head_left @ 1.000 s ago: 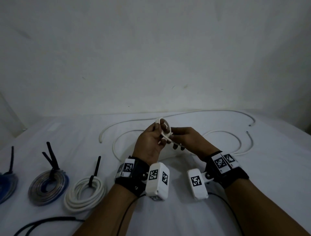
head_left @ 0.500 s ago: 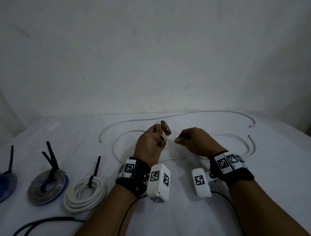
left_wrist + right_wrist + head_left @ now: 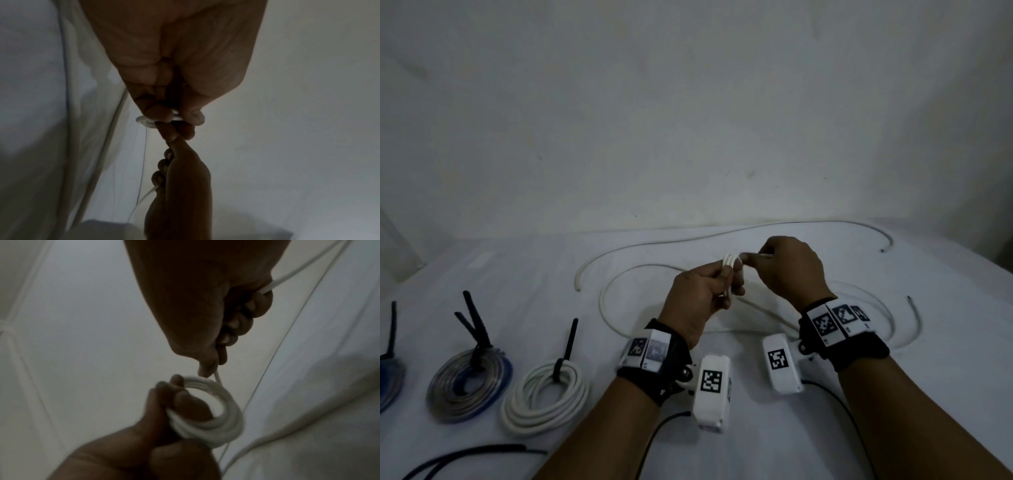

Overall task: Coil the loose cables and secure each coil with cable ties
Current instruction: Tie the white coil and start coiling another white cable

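My left hand (image 3: pixel 717 287) grips a small coil of white cable (image 3: pixel 730 262) above the table; in the right wrist view the white coil (image 3: pixel 222 421) shows several turns around my left thumb. My right hand (image 3: pixel 763 262) pinches the same white cable's strand (image 3: pixel 217 375) just right of the coil, with the cable running through its curled fingers. In the left wrist view the coil (image 3: pixel 148 121) is edge-on under my left fingertips (image 3: pixel 164 113), and my right hand (image 3: pixel 179 170) is beyond it. The loose rest of the white cable (image 3: pixel 619 308) lies in wide loops on the table.
Tied coils lie at the front left: a white one (image 3: pixel 544 397), a clear-and-blue one (image 3: pixel 469 387) and a blue one (image 3: pixel 387 380) at the edge, each with a black tie. A second thin white cable (image 3: pixel 722 234) arcs along the back. A black cable (image 3: pixel 476 455) lies near the front edge.
My right hand has risen from low beside the coil to its top right, carrying the strand up and over. The left hand has kept its grip on the coil.
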